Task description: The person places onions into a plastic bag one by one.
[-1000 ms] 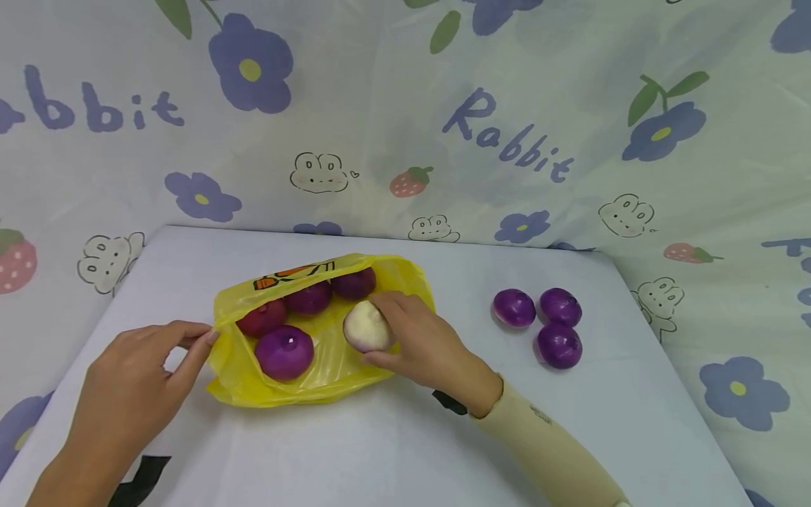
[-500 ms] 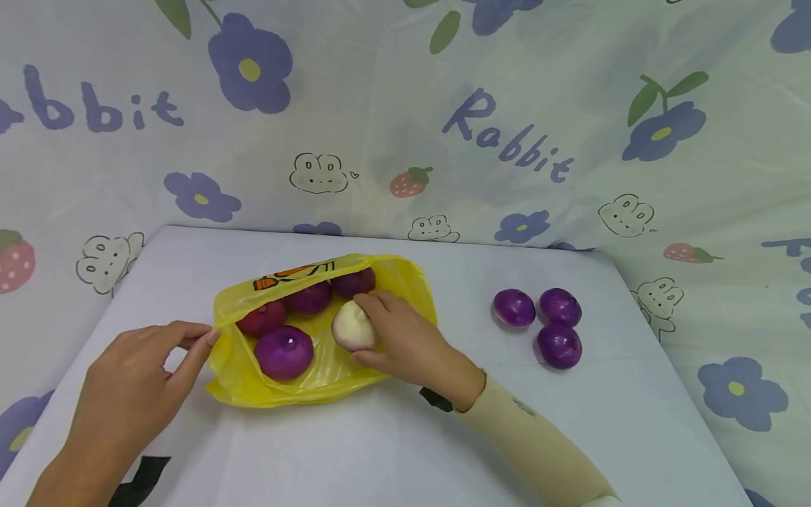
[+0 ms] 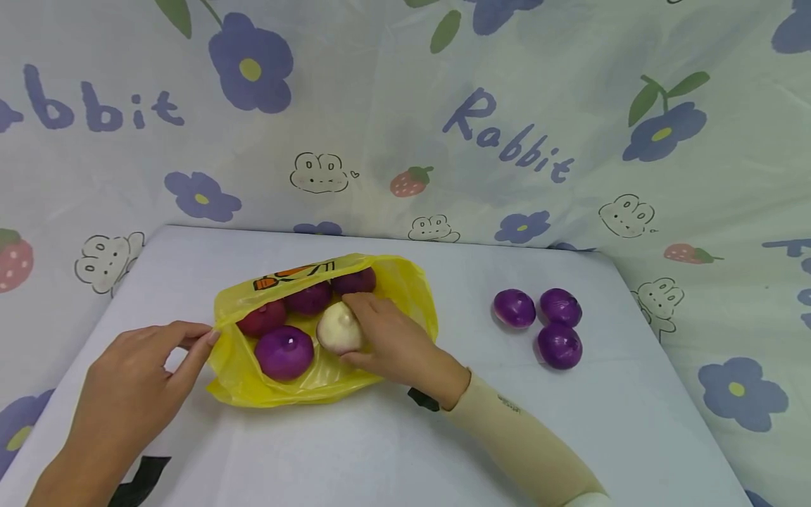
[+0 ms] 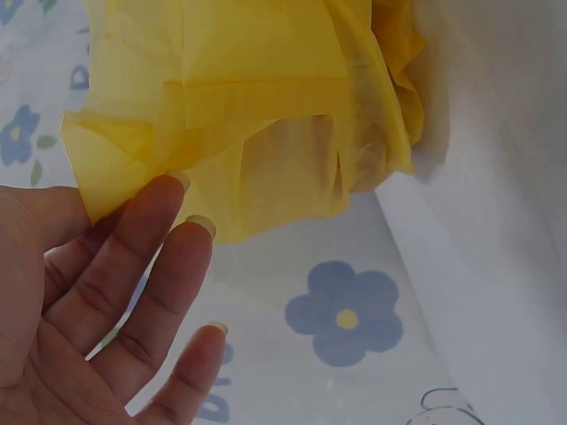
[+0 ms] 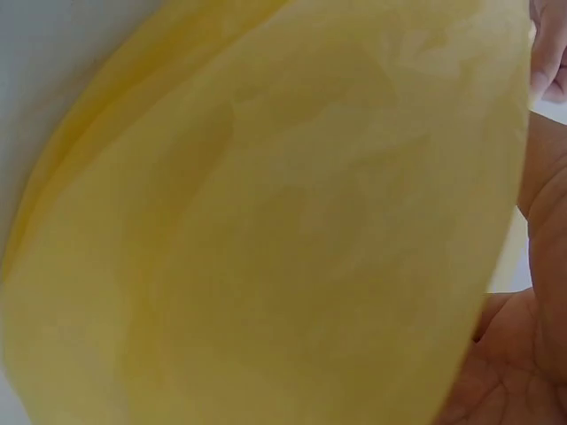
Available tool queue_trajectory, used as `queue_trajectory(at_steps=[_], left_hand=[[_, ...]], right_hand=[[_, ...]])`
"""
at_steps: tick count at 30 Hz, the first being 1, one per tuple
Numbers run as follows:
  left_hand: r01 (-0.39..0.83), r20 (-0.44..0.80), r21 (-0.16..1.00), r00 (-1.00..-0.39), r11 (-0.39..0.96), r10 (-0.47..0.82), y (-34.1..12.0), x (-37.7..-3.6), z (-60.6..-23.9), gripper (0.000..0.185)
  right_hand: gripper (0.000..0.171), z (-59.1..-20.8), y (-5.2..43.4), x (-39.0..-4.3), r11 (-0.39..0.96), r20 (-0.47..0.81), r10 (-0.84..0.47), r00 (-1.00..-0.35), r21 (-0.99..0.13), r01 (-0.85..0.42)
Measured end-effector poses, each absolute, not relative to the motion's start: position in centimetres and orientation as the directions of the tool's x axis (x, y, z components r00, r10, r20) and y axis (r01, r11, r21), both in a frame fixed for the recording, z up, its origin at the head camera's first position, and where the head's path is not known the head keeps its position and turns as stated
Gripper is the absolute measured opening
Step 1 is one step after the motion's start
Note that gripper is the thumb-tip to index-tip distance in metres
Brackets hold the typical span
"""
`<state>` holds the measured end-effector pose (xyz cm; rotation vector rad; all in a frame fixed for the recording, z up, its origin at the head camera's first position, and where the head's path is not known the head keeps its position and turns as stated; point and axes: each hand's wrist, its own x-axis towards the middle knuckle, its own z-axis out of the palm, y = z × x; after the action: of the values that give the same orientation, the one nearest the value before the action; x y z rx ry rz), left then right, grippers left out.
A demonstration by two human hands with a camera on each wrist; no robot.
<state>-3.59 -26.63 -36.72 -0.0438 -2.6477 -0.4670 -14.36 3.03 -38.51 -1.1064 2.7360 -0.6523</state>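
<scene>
A yellow plastic bag lies with its mouth spread toward me. My left hand pinches the bag's left edge between thumb and finger; in the left wrist view its other fingers are loosely bent. Inside the bag my right hand grips a pale onion tinged purple at its side. Several purple onions sit in there too, the front one just left of the pale one. In the right wrist view the bag's side hides most of my right hand and the pale onion.
Three purple onions, one of them the left one, stand close together on the white table, right of the bag. A patterned cloth hangs behind the table.
My right hand has moved left and deeper into the bag with the pale onion, close to the front purple onion. My left hand has stayed on the bag's edge.
</scene>
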Motion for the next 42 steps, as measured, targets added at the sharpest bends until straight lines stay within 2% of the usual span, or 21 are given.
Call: queue_trajectory(at_steps=[12,20,31,42], left_hand=[[0.135,0.468,0.314,-0.883,0.940,-0.030,-26.6,-3.6,-36.6,0.026],[0.129,0.462,0.316,-0.886,0.940,-0.034,-26.6,-3.6,-36.5,0.026],[0.118,0.448,0.313,-0.893,0.943,-0.037,-26.6,-3.6,-36.5,0.026],[0.144,0.479,0.312,-0.877,0.939,-0.025,-26.7,-3.5,-36.5,0.026]], right_hand=[[0.078,-39.2,2.1,-14.5,0.646,0.035,-0.687,-0.725,-0.427,-0.633],[0.083,-39.8,1.6,-14.7,0.668,0.020,-0.684,-0.729,-0.384,-0.638],[0.085,-40.3,1.4,-15.0,0.672,-0.012,-0.684,-0.730,-0.401,-0.623],[0.077,-40.9,1.4,-15.4,0.675,-0.025,-0.668,-0.744,-0.441,-0.592]])
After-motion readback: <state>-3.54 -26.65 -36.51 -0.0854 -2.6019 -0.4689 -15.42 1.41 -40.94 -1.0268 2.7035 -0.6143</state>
